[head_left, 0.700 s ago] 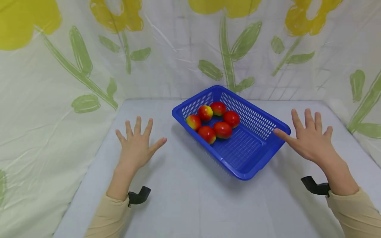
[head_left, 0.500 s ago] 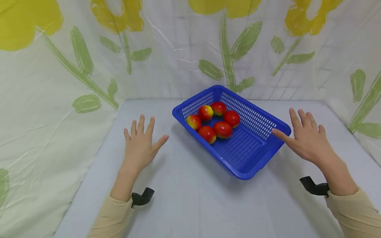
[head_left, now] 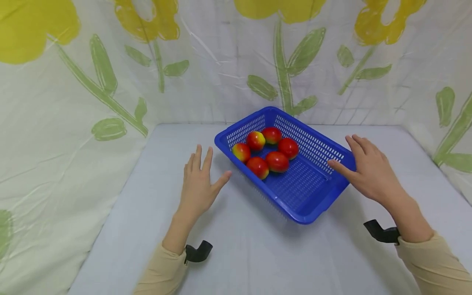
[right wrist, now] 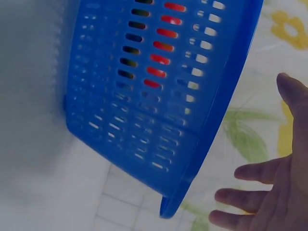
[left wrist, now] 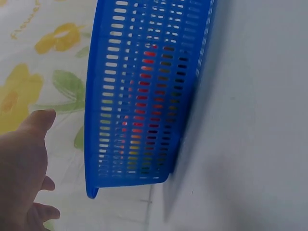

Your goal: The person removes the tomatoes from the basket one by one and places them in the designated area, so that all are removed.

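A blue plastic basket [head_left: 306, 213] with slotted walls stands askew on the white table. Several red-and-yellow apples [head_left: 277, 161] lie together in its left half. To the left of the basket, my left hand [head_left: 199, 188] hovers with fingers spread and holds nothing; its thumb points at the near-left wall. My right hand [head_left: 374, 174] is at the basket's right corner, its fingers straight and thumb reaching over the rim in the head view. In the right wrist view, the fingers [right wrist: 255, 171] show beside the basket wall. Red fruit shows through the slots in both wrist views.
A white sheet [head_left: 206, 82] painted with yellow flowers and green leaves hangs behind and along both sides of the table [head_left: 228, 262]. The basket's far corner comes near the back sheet. A black wrist mount [head_left: 199, 251] sits on the left cuff.
My left hand has moved right, closer to the basket. My right hand has shifted left so that it overlaps the right corner. The basket and apples stay in place.
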`<action>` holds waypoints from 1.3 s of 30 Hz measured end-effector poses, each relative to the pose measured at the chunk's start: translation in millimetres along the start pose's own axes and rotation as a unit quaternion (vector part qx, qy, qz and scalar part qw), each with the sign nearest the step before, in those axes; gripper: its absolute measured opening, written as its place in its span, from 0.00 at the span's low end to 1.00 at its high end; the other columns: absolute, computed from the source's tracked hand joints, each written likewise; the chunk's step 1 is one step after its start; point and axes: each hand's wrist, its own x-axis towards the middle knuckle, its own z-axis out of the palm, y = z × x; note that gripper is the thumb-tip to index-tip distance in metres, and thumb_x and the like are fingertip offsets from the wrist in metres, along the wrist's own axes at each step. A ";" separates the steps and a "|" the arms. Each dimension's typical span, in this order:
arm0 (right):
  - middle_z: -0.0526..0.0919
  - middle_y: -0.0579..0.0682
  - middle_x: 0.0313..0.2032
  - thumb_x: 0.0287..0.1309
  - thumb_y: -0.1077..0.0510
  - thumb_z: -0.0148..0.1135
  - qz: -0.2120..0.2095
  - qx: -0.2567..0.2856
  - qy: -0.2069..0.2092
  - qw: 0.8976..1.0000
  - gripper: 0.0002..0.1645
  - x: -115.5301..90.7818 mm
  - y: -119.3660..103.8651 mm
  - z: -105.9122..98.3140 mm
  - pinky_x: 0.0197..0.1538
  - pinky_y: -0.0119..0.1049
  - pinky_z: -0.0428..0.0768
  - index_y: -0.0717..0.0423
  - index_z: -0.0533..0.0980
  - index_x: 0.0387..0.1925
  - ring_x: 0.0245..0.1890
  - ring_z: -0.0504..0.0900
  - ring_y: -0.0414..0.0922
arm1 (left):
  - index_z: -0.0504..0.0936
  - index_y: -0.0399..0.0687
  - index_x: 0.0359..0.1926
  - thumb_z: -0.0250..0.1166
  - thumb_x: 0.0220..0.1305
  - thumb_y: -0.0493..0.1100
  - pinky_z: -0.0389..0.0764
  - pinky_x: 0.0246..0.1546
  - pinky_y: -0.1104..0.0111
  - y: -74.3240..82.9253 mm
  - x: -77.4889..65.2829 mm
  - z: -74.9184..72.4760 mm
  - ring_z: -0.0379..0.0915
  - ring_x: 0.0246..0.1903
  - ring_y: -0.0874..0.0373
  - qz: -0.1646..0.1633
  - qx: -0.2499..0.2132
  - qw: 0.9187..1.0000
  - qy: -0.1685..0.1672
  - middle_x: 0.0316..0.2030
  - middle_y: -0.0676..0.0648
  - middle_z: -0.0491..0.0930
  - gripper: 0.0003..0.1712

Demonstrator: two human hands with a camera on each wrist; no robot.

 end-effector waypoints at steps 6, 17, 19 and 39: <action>0.55 0.67 0.71 0.64 0.40 0.62 -0.020 0.065 0.009 0.998 0.47 0.3 -5.8 5.4 0.64 0.67 0.51 0.65 0.58 0.72 0.70 0.51 0.67 | 0.51 0.51 0.78 0.53 0.63 0.75 0.45 0.66 0.40 17.0 0.1 16.6 0.39 0.72 0.35 -0.002 -0.048 0.999 -0.016 0.77 0.42 0.39 0.53; 0.59 0.61 0.71 0.62 0.46 0.66 -0.058 0.129 0.015 0.990 0.41 1.0 -14.9 13.0 0.58 0.69 0.61 0.60 0.65 0.70 0.69 0.55 0.63 | 0.56 0.52 0.76 0.55 0.63 0.73 0.52 0.65 0.43 28.3 4.4 36.1 0.44 0.72 0.38 -0.019 -0.117 0.992 -0.035 0.77 0.44 0.37 0.50; 0.60 0.60 0.70 0.62 0.47 0.67 -0.059 0.132 0.012 0.989 0.40 1.6 -15.7 12.4 0.58 0.68 0.62 0.60 0.65 0.70 0.69 0.56 0.62 | 0.56 0.52 0.76 0.55 0.63 0.73 0.52 0.65 0.43 29.1 4.6 36.6 0.44 0.72 0.37 -0.022 -0.120 0.992 -0.035 0.77 0.45 0.37 0.50; 0.73 0.54 0.63 0.60 0.54 0.69 -0.117 0.218 -0.077 0.966 0.32 37.2 -45.4 -8.1 0.54 0.58 0.74 0.51 0.72 0.65 0.56 0.76 0.58 | 0.53 0.58 0.77 0.57 0.61 0.73 0.62 0.60 0.44 28.5 2.5 42.3 0.43 0.73 0.44 -0.041 -0.166 0.985 -0.035 0.77 0.50 0.35 0.51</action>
